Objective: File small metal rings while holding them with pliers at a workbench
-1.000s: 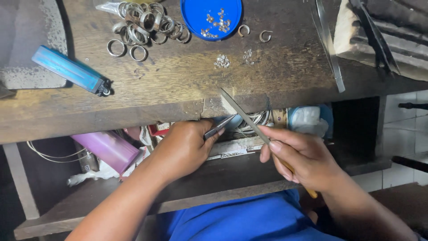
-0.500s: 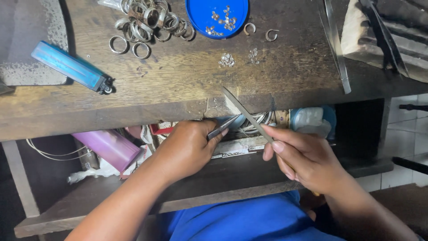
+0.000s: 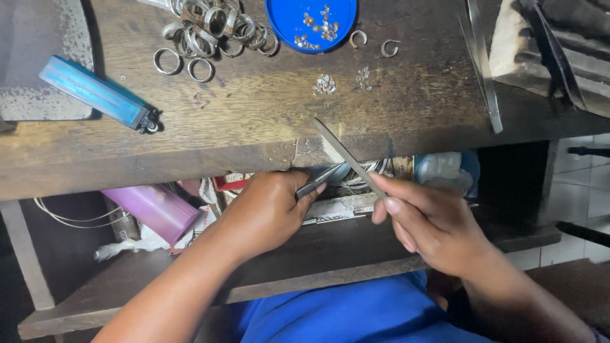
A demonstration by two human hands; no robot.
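Note:
My left hand (image 3: pixel 267 213) grips grey metal tweezers (image 3: pixel 319 180) whose tips point up to the front edge of the wooden bench (image 3: pixel 254 121). My right hand (image 3: pixel 432 222) holds a long flat metal file (image 3: pixel 346 155), angled up-left so its tip lies on the bench edge just above the tweezer tips. Whatever small piece the tweezers pinch is too small to make out. Both hands work just below the bench edge, over a lower shelf (image 3: pixel 305 254).
On the bench top lie a heap of metal rings (image 3: pixel 210 32), a blue dish (image 3: pixel 311 19) with small silver bits, two open rings (image 3: pixel 375 43), tiny silver clusters (image 3: pixel 325 84), a blue lighter (image 3: pixel 95 95) and a metal strip (image 3: pixel 483 63). A purple container (image 3: pixel 152 209) and wires sit on the shelf.
The file has slid slightly along the bench edge in my right hand. My left hand keeps the tweezers in about the same spot.

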